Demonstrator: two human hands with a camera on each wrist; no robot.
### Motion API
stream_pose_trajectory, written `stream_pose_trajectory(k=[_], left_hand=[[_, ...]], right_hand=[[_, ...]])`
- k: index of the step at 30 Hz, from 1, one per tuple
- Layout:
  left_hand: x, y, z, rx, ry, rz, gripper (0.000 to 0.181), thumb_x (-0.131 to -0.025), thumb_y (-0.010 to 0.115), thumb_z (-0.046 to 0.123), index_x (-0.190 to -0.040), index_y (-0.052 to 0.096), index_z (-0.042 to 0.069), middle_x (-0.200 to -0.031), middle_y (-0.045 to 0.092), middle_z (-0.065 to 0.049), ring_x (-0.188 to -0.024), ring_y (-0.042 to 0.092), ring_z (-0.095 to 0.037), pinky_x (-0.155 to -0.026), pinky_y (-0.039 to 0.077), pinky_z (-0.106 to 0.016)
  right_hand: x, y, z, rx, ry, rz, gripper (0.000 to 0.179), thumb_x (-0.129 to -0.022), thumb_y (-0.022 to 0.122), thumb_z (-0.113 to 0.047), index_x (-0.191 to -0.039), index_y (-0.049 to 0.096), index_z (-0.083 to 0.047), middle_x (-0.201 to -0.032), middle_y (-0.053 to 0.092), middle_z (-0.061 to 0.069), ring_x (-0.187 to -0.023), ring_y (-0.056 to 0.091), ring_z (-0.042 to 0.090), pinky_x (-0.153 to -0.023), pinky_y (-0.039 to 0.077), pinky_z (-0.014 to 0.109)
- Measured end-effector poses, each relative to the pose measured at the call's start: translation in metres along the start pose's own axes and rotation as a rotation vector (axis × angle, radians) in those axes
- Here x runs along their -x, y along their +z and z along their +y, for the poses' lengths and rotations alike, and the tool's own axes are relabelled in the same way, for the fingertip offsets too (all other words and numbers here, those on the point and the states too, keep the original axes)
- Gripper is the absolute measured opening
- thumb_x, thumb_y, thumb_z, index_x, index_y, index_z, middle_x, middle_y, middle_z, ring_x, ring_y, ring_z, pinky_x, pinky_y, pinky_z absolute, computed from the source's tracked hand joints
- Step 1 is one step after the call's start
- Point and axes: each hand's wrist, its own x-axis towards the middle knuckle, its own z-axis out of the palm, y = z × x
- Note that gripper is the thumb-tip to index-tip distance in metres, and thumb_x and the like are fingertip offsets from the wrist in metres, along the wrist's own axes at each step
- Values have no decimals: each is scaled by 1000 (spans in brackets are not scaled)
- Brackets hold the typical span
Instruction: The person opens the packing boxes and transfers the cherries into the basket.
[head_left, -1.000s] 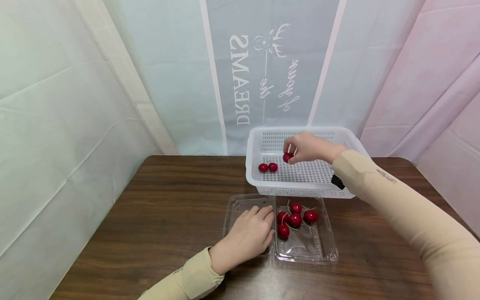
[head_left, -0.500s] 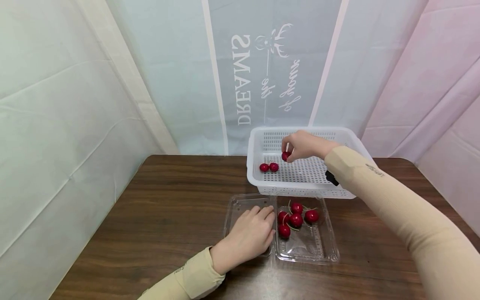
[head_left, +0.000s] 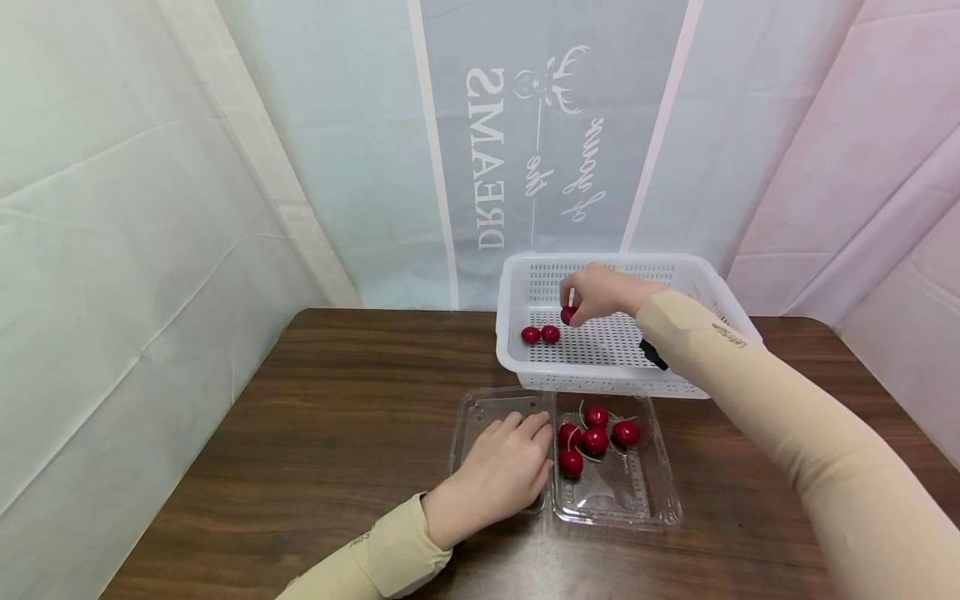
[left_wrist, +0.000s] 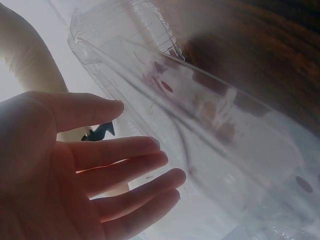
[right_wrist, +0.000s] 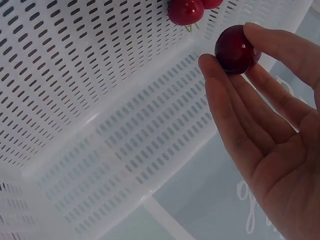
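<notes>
My right hand (head_left: pixel 603 292) is over the white perforated basket (head_left: pixel 510 358) and pinches a dark red cherry (right_wrist: pixel 234 50) between thumb and fingertips. Two more cherries (head_left: pixel 541 334) lie on the basket floor, just left of the held one. In front of the basket lies an opened clear plastic clamshell box (head_left: pixel 611 504). My left hand (head_left: pixel 495 467) rests on its left half, and the left wrist view shows the fingers extended beside the clear plastic. Several cherries with green stems (head_left: pixel 595 440) sit in the right half.
The brown wooden table (head_left: pixel 352 400) carries the basket near its back edge. A grey-blue cloth (head_left: pixel 555 125) with white lettering hangs close behind it. Pale cloth walls (head_left: pixel 135 250) stand on the left and right.
My right hand has shifted slightly left with its cherry, closer to the two in the basket. The left hand stays on the clamshell.
</notes>
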Motion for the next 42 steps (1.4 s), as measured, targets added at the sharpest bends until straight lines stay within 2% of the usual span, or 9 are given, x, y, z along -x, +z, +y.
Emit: stream_pose_trajectory(k=[15, 21, 26, 37, 42], left_hand=[[1, -1, 0, 6, 3, -6, 31, -84, 65, 31, -106, 67, 9, -120, 64, -6, -93, 61, -18, -71, 51, -30], [1, -1, -1, 6, 6, -9, 31, -84, 65, 31, -106, 67, 9, -120, 64, -5, -93, 61, -18, -71, 51, -29], [1, -1, -1, 1, 3, -10, 30, -84, 64, 31, -105, 67, 10, -121, 64, -5, -92, 60, -18, -70, 51, -29], [1, 0, -2, -6, 2, -7, 30, -84, 64, 31, -105, 67, 10, -120, 64, -5, -93, 61, -18, -71, 51, -30], [1, 0, -3, -3, 3, -7, 31, -84, 64, 32, -106, 67, 10, -120, 64, -4, -92, 61, -18, -71, 51, -30]], right_hand=[[-11, 3, 4, 3, 19, -23, 25, -72, 76, -11, -94, 65, -7, -94, 71, 11, -87, 66, 23, -76, 53, 36], [-12, 6, 3, -9, 12, -24, 24, -70, 78, -10, -91, 65, -8, -90, 70, 10, -83, 64, 22, -72, 52, 35], [-17, 9, 6, -27, 45, -34, 26, -71, 77, -8, -94, 66, -7, -94, 70, 11, -86, 64, 23, -77, 53, 37], [-25, 18, 11, 9, 47, -48, 28, -69, 79, -9, -94, 66, -6, -95, 69, 10, -88, 63, 24, -76, 52, 36], [-27, 22, 13, 6, 80, -73, 28, -70, 78, -9, -95, 67, -7, -98, 69, 10, -90, 63, 24, -77, 53, 37]])
